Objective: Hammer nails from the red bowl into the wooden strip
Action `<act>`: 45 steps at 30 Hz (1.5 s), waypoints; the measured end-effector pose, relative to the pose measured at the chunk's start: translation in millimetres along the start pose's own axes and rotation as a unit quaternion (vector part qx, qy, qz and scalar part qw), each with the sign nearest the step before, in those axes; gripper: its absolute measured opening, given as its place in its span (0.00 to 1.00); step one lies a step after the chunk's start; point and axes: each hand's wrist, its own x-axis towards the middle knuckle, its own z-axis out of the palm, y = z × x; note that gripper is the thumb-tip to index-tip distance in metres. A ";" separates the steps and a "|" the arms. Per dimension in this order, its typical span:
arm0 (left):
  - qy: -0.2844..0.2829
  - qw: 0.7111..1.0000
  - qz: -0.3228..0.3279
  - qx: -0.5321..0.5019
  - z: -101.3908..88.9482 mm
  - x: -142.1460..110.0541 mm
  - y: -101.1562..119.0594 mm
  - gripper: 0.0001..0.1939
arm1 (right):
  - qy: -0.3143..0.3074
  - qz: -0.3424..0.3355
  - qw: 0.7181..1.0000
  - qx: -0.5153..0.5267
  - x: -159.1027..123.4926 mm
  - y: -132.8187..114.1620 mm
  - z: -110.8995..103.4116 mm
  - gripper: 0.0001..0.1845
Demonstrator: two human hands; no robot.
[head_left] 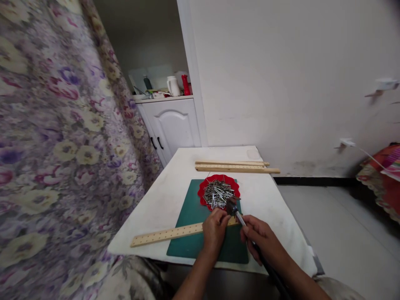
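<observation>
My right hand (264,241) is closed around the handle of a hammer (233,207), whose dark head hovers just over a long wooden strip (167,234). That strip lies across a green cutting mat (190,216) and carries a row of small marks or nail heads. My left hand (215,227) rests on the strip with its fingers pinched together right below the hammer head; what they pinch is too small to make out. A red scalloped dish (218,192) full of steel nails sits on the mat just beyond both hands.
Two more wooden strips (236,166) lie at the far end of the small white table (156,204). A flowered curtain (62,146) hangs close on the left. A white wall stands behind, with a white cabinet (171,125) holding jugs in the doorway.
</observation>
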 end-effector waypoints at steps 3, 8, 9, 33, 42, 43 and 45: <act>-0.004 1.000 -0.003 -0.005 1.4 0.1 -0.9 0.07 | 0.007 -0.007 1.000 -0.011 -1.3 -1.0 1.0 0.16; 0.002 1.000 -0.003 -0.003 2.6 0.3 -1.5 0.07 | 0.005 -0.002 0.999 -0.040 -3.4 0.3 3.2 0.15; 0.003 1.000 0.000 -0.003 2.4 0.2 -1.4 0.07 | 0.006 -0.004 0.999 -0.039 -3.8 0.4 3.4 0.15; 0.008 0.990 0.066 0.122 -43.1 75.3 -29.4 0.12 | 0.048 -0.028 0.998 0.020 2.2 -5.5 -3.9 0.16; -0.057 0.976 0.076 0.197 -40.5 101.3 -40.3 0.13 | 0.042 -0.021 0.999 0.020 2.8 -2.9 -2.8 0.15; -0.054 0.975 0.075 0.200 -40.9 99.0 -40.6 0.14 | 0.043 -0.019 0.999 0.020 3.0 -3.2 -3.1 0.15; -0.042 0.976 0.070 0.201 -39.0 93.5 -40.0 0.14 | 0.045 -0.016 0.999 0.021 3.1 -4.1 -3.9 0.16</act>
